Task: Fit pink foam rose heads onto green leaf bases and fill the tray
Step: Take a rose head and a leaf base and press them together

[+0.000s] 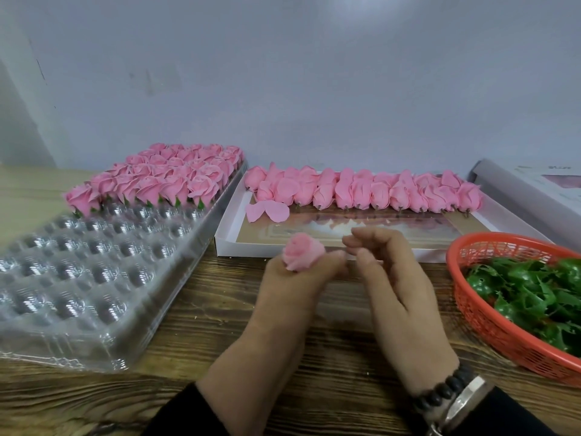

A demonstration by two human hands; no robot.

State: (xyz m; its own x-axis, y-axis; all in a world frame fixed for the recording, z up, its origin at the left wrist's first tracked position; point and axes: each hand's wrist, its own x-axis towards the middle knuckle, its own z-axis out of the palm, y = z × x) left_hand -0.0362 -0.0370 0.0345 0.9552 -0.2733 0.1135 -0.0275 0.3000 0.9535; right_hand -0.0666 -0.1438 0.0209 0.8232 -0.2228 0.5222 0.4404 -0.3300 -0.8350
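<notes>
Fingers of the left hand (292, 287) curl round a rose (303, 251), bloom up, above the bench (339, 382) near the box's (229, 243) front edge. Too hard a squeeze would likely crush the foam or loosen a petal, as the loose ones (267, 211) in the box suggest. Whether a leaf base sits under the bloom cannot be told; if skewed, it may not seat in the tray (78, 297), whose near cups are unfilled. Just right, the right hand (399, 297) is raised, its fingers loosely bent beside the left fingertips, seemingly holding nothing. The basket (465, 303) of leaves (534, 294) stands at the right edge.
</notes>
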